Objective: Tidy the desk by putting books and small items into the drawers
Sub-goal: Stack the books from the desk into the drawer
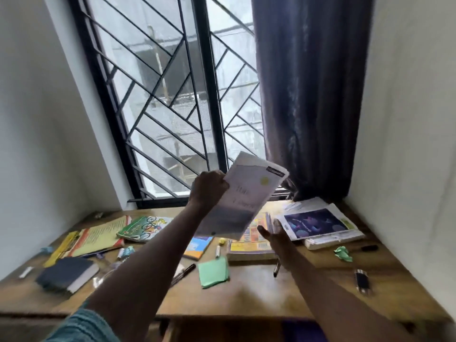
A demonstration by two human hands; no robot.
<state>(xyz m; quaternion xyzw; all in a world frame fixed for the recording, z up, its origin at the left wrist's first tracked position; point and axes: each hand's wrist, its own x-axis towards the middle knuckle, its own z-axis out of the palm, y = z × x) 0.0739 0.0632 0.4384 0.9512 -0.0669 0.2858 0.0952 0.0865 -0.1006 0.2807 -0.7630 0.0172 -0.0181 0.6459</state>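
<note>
My left hand (209, 187) holds a pale paperback book (243, 196) raised above the wooden desk (259, 290), gripping its left edge. My right hand (274, 236) hovers open under the book's lower right corner, fingers spread, holding nothing. Below it lies a thick yellow book (251, 245). A dark blue-covered book (318, 224) rests on a stack at the right. On the left lie a green book (143, 228), a cream and red book (98, 236) and a dark notebook (67, 274). No drawer is visible.
Scattered on the desk are a green sticky pad (213, 271), black pens (183, 274), a crumpled green paper (343, 254), a small dark lighter-like item (361, 280) and an orange-blue booklet (197, 246). A barred window (172, 107) and purple curtain (311, 95) stand behind.
</note>
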